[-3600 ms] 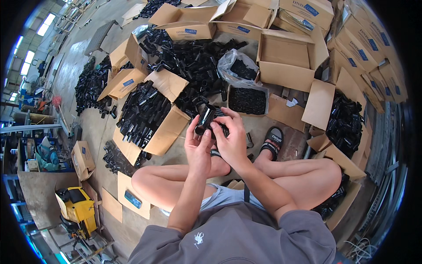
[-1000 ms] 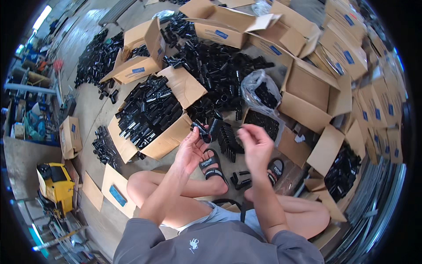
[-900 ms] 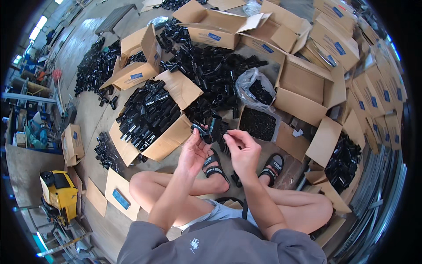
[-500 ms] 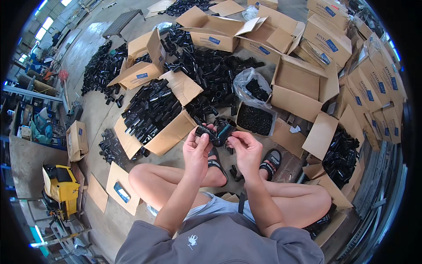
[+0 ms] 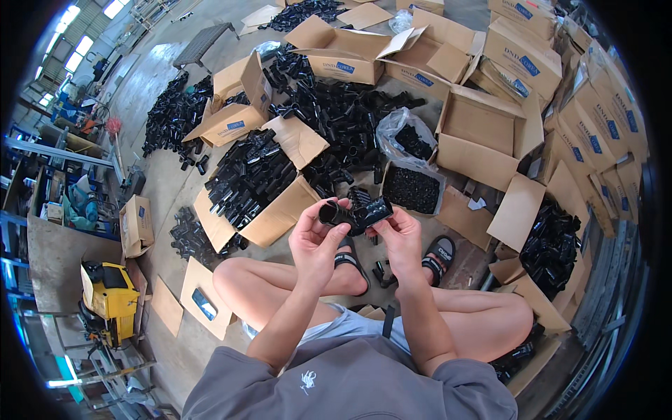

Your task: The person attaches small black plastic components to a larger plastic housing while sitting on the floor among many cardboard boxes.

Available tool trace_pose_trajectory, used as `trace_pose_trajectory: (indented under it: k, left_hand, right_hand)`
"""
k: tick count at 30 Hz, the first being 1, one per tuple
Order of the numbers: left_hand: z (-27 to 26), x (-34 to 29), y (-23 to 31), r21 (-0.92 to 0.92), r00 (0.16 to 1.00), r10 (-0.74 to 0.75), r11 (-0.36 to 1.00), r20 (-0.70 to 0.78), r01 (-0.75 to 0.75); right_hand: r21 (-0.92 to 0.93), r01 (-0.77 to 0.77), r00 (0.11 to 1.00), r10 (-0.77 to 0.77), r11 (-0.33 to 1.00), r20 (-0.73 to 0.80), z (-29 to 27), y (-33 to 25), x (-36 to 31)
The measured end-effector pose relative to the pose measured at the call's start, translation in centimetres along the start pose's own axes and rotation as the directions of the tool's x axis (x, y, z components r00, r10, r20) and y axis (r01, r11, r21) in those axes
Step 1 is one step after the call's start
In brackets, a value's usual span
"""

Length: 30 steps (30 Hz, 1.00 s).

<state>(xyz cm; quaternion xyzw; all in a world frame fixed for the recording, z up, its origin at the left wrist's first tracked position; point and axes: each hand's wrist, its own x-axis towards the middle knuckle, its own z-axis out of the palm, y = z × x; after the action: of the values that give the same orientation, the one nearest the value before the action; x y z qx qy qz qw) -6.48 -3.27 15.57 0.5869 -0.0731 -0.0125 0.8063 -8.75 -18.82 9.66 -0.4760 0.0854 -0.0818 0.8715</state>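
Observation:
Over my lap, both hands hold one glossy black branched pipe fitting (image 5: 358,218). My left hand (image 5: 315,245) pinches its left end, where a round opening shows, with the thumb in front. The other end is gripped by my right hand (image 5: 400,239), thumb and fingers closed on it. Just past my hands stands a small box lined with clear plastic (image 5: 441,194), filled with tiny black pieces. Left of it, an open cardboard box (image 5: 280,213) is heaped with black fittings. A few loose black parts (image 5: 383,274) lie on the floor between my feet.
Large piles of black fittings (image 5: 336,119) cover the floor ahead. Open cardboard boxes (image 5: 483,129) stand around them, and stacked cartons (image 5: 602,126) line the right. Another box of black parts (image 5: 549,248) is near my right knee. A yellow machine (image 5: 112,301) stands left; a phone (image 5: 204,304) lies on cardboard.
The fitting has been turned in my hands, so a round opening now shows at its left end and its right end points rightward. My view has shifted slightly.

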Motion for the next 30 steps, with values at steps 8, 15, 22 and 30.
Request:
trace_pose_trajectory:
  k: [8,15,22,30]
  left_hand:
    - [0.1,0.0,0.7,0.012,0.996,-0.037,0.999,0.087,0.036]
    - [-0.1,0.1,0.8,0.281,0.989,0.075,0.954,0.125,-0.108]
    - [-2.4,0.1,-2.7,0.188,0.964,-0.215,0.965,0.155,0.185]
    - [-5.0,0.8,-6.7,-0.156,0.673,-0.705,0.656,0.221,0.738]
  right_hand:
    - [0.258,-0.039,0.997,0.022,0.965,0.070,-0.5,0.3,-0.3]
    - [0.401,-0.230,0.971,0.239,0.887,0.028,2.5,-2.0,-1.6]
    - [0.245,-0.342,0.914,0.382,0.907,-0.139,0.6,2.6,-1.3]
    - [-0.329,-0.241,0.966,0.194,0.913,-0.171,-0.3,4.7,-0.6]
